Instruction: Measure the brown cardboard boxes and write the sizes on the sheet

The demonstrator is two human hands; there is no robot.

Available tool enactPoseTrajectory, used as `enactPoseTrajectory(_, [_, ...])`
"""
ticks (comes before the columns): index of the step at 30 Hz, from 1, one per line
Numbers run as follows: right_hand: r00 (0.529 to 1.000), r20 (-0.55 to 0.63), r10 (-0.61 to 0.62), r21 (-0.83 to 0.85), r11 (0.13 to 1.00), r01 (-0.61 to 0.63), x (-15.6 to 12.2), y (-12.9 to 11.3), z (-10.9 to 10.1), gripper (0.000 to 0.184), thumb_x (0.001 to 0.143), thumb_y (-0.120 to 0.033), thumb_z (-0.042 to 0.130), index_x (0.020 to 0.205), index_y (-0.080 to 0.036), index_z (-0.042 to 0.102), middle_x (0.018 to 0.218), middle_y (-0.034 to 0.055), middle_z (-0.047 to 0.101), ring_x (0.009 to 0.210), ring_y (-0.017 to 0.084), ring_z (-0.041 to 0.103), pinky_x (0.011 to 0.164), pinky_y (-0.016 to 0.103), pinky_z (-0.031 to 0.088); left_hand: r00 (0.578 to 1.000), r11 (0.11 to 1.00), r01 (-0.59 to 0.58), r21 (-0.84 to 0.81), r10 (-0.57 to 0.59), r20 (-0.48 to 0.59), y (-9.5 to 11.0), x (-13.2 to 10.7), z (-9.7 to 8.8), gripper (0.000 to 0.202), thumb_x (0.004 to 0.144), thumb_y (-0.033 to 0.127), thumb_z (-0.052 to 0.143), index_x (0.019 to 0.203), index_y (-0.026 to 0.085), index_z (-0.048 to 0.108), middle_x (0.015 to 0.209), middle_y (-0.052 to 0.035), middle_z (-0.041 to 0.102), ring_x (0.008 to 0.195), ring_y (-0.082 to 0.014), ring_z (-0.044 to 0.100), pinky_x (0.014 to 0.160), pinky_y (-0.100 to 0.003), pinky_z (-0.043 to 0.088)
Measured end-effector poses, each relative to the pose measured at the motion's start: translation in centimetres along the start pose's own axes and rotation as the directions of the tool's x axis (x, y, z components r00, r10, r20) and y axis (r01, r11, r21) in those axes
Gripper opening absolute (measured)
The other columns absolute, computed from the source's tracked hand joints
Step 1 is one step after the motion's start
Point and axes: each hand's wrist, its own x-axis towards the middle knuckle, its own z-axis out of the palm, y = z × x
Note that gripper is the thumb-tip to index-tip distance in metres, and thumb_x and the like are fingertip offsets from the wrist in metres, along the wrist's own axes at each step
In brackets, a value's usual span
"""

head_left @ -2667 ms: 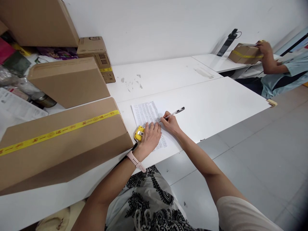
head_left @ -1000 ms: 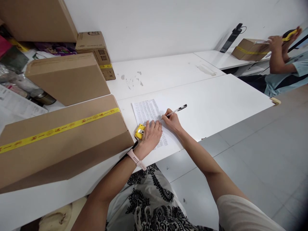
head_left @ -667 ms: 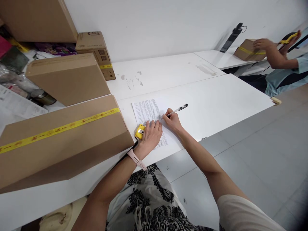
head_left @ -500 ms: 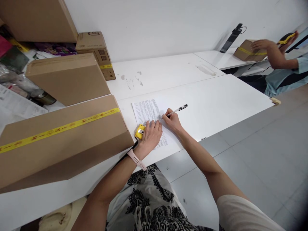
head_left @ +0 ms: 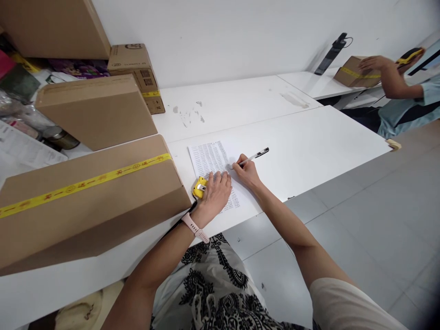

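A printed sheet of paper covered in columns of text lies on the white table. My left hand rests flat on it, fingers stretched out and slightly spread. Beside the thumb sits a small yellow tape measure, close to or touching the hand. My right hand is closed around a pen with a clear barrel and black end. The pen slants up to the right, and its tip, at the sheet's right side, is hidden by my fingers.
A large taped carton stands left of the paper, with another carton and a smaller box behind. At the far right a co-worker's hand touches a taped box near a dark bottle.
My right hand and the pen have shifted very slightly to the right. My left hand stays in place. The co-worker's raised hand with the yellow-black tape measure has moved a little.
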Motion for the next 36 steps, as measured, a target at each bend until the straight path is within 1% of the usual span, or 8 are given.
enactPoseTrajectory(7, [1.0,0.004,-0.017,0.008,1.0,0.017,-0.01,0.02,0.0,0.018,0.076,-0.024,0.057,0.066,-0.024,0.042,0.055,-0.007,0.039,0.055,0.012,0.036,0.055,0.028,0.029,1.0,1.0,0.002,-0.002,-0.002,-0.004,0.0,-0.02,-0.02,0.051,0.106,0.025,0.027,0.148,0.007,0.049,0.151,-0.0183,0.051,0.138,-0.0345,0.045,0.116,-0.056,0.029])
enactPoseTrajectory(15, [1.0,0.006,0.002,-0.001,1.0,-0.002,-0.05,-0.17,0.01,0.019,0.075,-0.024,0.058,0.066,-0.023,0.041,0.054,-0.0067,0.04,0.054,0.012,0.036,0.054,0.028,0.029,1.0,1.0,-0.009,0.022,0.009,-0.009,0.04,-0.03,-0.17,0.052,0.106,0.024,0.025,0.147,0.004,0.048,0.15,-0.0187,0.052,0.137,-0.0356,0.045,0.116,-0.056,0.03])
enactPoseTrajectory(17, [1.0,0.011,-0.001,0.001,1.0,0.001,-0.03,-0.14,0.02,0.019,0.075,-0.024,0.058,0.066,-0.024,0.041,0.054,-0.0067,0.039,0.054,0.012,0.036,0.054,0.028,0.028,1.0,1.0,-0.012,0.025,0.012,-0.003,0.03,-0.05,-0.34,0.052,0.106,0.024,0.024,0.147,0.003,0.048,0.151,-0.0186,0.052,0.137,-0.0357,0.045,0.116,-0.056,0.03])
enactPoseTrajectory(22, [1.0,0.009,-0.015,-0.036,0.999,0.016,0.14,0.21,0.08,0.018,0.075,-0.025,0.057,0.066,-0.024,0.041,0.054,-0.0062,0.04,0.055,0.012,0.036,0.055,0.028,0.029,1.0,1.0,0.002,-0.007,-0.002,0.024,0.08,-0.06,-0.69,0.052,0.106,0.024,0.025,0.148,0.006,0.048,0.152,-0.0181,0.05,0.138,-0.0344,0.044,0.117,-0.056,0.028])
enactPoseTrajectory(30, [1.0,0.015,-0.006,-0.028,1.0,0.007,0.07,0.04,0.03,0.018,0.076,-0.025,0.057,0.067,-0.024,0.041,0.055,-0.0061,0.04,0.055,0.012,0.037,0.055,0.028,0.029,1.0,1.0,-0.005,0.0,0.005,0.019,0.11,-0.13,-0.81,0.053,0.106,0.023,0.023,0.148,0.003,0.047,0.151,-0.0195,0.051,0.138,-0.0359,0.044,0.117,-0.057,0.029])
enactPoseTrajectory(36, [1.0,0.01,-0.011,-0.036,0.999,0.011,0.04,-0.15,0.02,0.017,0.074,-0.024,0.056,0.066,-0.024,0.041,0.055,-0.0059,0.04,0.056,0.013,0.037,0.055,0.028,0.029,0.999,1.0,0.006,-0.019,-0.005,0.033,0.13,-0.08,-0.87,0.052,0.105,0.024,0.025,0.149,0.005,0.047,0.152,-0.0194,0.05,0.139,-0.0352,0.044,0.117,-0.056,0.028])
